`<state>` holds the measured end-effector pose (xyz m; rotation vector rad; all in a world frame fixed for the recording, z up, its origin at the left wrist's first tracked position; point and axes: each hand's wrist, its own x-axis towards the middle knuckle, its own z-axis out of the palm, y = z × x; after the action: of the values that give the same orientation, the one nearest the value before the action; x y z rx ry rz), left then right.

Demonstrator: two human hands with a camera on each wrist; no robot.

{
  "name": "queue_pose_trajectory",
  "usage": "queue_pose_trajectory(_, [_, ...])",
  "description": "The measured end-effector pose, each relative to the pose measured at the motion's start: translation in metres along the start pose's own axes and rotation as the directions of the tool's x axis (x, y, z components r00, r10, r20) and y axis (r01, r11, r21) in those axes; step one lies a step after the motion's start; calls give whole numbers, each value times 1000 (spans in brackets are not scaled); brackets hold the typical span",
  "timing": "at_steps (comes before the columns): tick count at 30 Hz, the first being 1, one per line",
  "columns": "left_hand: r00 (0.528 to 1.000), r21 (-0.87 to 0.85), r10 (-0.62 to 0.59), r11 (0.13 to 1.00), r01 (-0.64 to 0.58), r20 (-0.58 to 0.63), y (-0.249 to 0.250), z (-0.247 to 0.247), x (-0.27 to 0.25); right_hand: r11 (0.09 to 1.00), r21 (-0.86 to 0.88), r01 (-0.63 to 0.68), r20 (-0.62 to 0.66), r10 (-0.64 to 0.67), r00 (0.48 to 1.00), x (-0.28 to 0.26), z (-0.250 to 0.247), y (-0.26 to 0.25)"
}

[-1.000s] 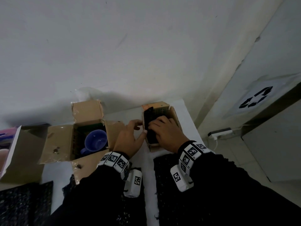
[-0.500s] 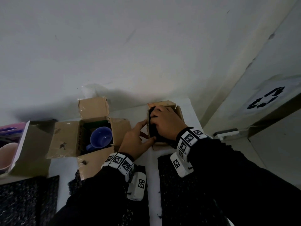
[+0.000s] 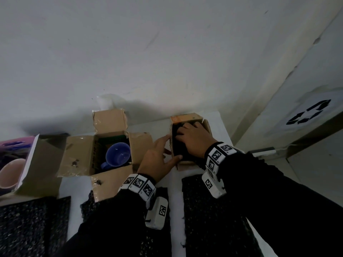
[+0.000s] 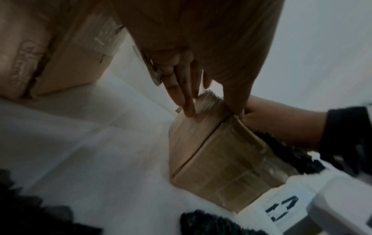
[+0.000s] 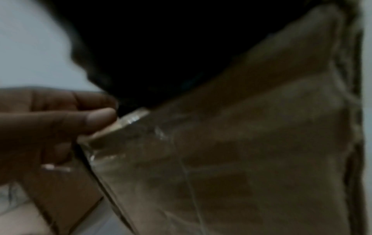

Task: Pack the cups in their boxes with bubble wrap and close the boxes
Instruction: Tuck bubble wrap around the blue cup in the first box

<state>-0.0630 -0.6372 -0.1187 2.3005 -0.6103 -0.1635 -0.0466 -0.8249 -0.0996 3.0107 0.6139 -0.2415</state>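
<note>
A small cardboard box (image 3: 206,127) stands at the table's far right with black bubble wrap (image 3: 177,145) stuffed in it. My right hand (image 3: 187,129) reaches in from above, its fingers bent down and pressing on the wrap; the fingertips are hidden. My left hand (image 3: 171,148) braces the box's left wall with straight fingers, thumb along the near corner. The left wrist view shows those fingers (image 4: 185,95) on the box (image 4: 217,159). A blue cup (image 3: 118,154) sits in an open box (image 3: 109,119) to the left. No cup shows in the small box.
At the far left a box (image 3: 31,164) lies open with a pink cup (image 3: 9,173) showing. Black bubble wrap sheets (image 3: 213,210) lie on the white table (image 3: 78,188) near me. The wall is close behind the boxes, and the table's edge is right of the small box.
My right hand has slid from the near part of the small box to its far end, pushing the wrap. My left fingers have stretched out along the box's left wall.
</note>
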Motion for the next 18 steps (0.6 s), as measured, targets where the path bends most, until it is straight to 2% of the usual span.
queue_pose_trajectory(1, [995,85,85,993,-81,-45,1,1,-2,1000,-8,-12,19,12,1000,0,1,-2])
queue_pose_trajectory(3, [962,330,256,920,-214,-90,2,4,-6,998,66,-23,-11,23,1000,-1,2,-4])
queue_pose_trajectory(6, [925,528,376,796,-295,-50,2,5,-9,953,295,-68,-91,99,991,1,1,1])
queue_pose_trajectory(7, [916,559,400,766,-318,-26,3,4,-9,954,291,-72,-99,105,990,2,1,3])
queue_pose_trajectory(10, [910,617,409,702,-356,60,5,2,-7,993,83,-89,12,88,996,6,8,5])
queue_pose_trajectory(12, [927,611,364,714,-342,93,9,1,-5,994,54,-97,72,93,993,11,11,6])
queue_pose_trajectory(15, [944,596,304,737,-319,129,14,-6,-3,978,189,-89,92,73,993,13,5,9])
queue_pose_trajectory(16, [946,584,286,745,-321,155,15,-9,-2,953,286,-105,57,92,994,11,3,9])
queue_pose_trajectory(18, [935,562,268,748,-353,231,15,-15,3,909,400,-120,-95,172,981,0,2,10])
